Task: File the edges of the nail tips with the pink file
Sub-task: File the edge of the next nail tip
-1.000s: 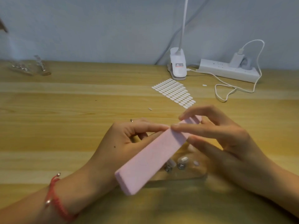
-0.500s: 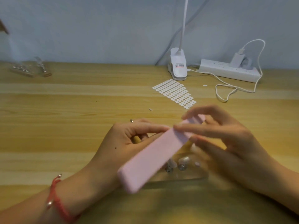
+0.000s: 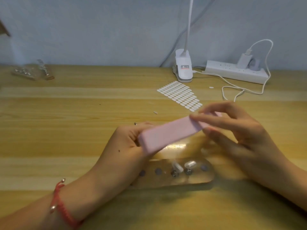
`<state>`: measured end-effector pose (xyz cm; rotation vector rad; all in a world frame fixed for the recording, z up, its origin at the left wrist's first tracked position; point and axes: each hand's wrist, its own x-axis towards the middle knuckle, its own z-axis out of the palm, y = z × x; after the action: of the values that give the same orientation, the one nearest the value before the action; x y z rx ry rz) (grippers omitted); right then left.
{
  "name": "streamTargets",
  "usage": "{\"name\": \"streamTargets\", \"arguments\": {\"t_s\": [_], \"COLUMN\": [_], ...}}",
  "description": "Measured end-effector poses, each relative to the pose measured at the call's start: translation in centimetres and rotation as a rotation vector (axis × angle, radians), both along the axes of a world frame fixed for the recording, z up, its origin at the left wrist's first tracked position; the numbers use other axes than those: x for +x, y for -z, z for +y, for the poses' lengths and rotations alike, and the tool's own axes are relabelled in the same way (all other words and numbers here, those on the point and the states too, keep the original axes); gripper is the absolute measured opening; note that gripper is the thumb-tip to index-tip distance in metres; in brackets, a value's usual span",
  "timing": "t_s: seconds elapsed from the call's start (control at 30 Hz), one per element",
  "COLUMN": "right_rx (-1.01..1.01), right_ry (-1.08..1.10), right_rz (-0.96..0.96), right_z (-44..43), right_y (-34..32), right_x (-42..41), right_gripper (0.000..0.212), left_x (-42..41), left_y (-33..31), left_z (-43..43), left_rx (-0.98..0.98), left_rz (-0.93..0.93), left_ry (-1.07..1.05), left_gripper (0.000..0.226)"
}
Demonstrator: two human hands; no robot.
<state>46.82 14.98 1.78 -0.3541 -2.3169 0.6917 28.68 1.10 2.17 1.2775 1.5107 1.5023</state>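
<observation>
The file [image 3: 167, 135] sits mid-frame, long axis lower left to upper right. The right hand [image 3: 240, 135] has its fingers pinching the upper-right end. The left hand [image 3: 126, 141] curls its fingers behind the lower-left end (maybe round a tip, it's hidden, can't tell). Two tips [image 3: 190, 164] sit below on the holder [image 3: 166, 181].

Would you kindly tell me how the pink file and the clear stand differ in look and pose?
The pink file is opaque; the clear stand is see-through. The file is held up at a slant, the right hand pinching its far end; the stand lies flat on the table. The stand carries two nail tips on pegs; the file carries nothing. Both are long with rounded corners.
</observation>
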Motion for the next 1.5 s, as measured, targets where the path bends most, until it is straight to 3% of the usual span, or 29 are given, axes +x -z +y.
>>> {"name": "streamTargets", "arguments": {"t_s": [0.1,0.23,0.33,0.57,0.6,0.63,0.67,0.7,0.73,0.77,0.9,0.97,1.07,1.17,1.27,1.33,1.5], "right_rx": [0.087,0.027,0.068,0.047,0.075,0.101,0.105,0.088,0.058,0.023,0.05,0.048,-0.069,0.014,0.028,-0.02,0.038], "right_ry": [-0.152,-0.013,-0.091,-0.039,-0.081,-0.127,-0.152,-0.139,-0.097,-0.047,-0.127,-0.144,-0.036,-0.128,-0.103,-0.037,-0.148], "right_rz": [-0.038,-0.019,-0.044,-0.044,-0.052,-0.059,-0.062,-0.059,-0.047,-0.037,-0.062,-0.061,-0.029,-0.061,-0.055,-0.039,-0.055], "right_z": [-1.1,-0.1,-0.7,-0.4,-0.7,-1.0,-1.1,-0.9,-0.6,-0.3,-1.0,-1.0,-0.2,-1.1,-0.8,-0.4,-0.9], "right_y": [0.3,0.0,-0.1,-0.3,-0.2,-0.1,-0.1,-0.1,-0.1,-0.2,-0.1,0.0,-0.2,-0.1,0.0,-0.3,0.0], "right_x": [-0.2,-0.1,-0.1,-0.1,-0.1,-0.2,-0.3,-0.3,-0.2,-0.1,-0.1,-0.3,-0.1,-0.3,-0.2,0.0,-0.2], "right_gripper": [0.03,0.032,0.031,0.032,0.032,0.032,0.032,0.032,0.032,0.032,0.032,0.031,0.031,0.031,0.032,0.033,0.031], "left_x": [0.0,-0.2,-0.3,-0.4,-0.3,-0.5,-0.3,-0.3,-0.1,-0.1,-0.4,-0.2,0.3,-0.2,-0.2,-0.1,-0.2], "left_y": [-0.3,0.0,-0.2,0.5,-0.1,0.3,-0.2,0.3,0.0,0.7,0.3,-0.2,0.1,-0.3,-0.4,0.0,-0.3], "left_z": [0.3,0.2,0.1,0.1,0.0,0.1,0.3,0.1,-0.4,-0.3,0.2,0.2,0.1,0.1,0.0,0.1,0.3], "left_rx": [0.012,0.047,0.013,-0.036,-0.028,-0.041,-0.018,0.01,-0.02,-0.024,0.004,-0.013,-0.001,-0.012,-0.002,0.021,0.02], "left_rz": [0.021,0.045,0.054,0.087,0.049,0.066,0.063,0.1,0.092,0.109,0.085,0.039,0.002,0.033,0.005,0.044,0.052], "left_ry": [0.028,0.004,0.029,-0.002,0.041,0.072,0.08,0.009,0.085,0.039,0.053,0.06,-0.037,0.043,0.025,0.012,0.042], "left_gripper": [0.024,0.023,0.035,0.021,0.059,0.027,0.079,0.086,0.097,0.015,0.035,0.036,0.018,0.034,0.034,0.022,0.035]}}
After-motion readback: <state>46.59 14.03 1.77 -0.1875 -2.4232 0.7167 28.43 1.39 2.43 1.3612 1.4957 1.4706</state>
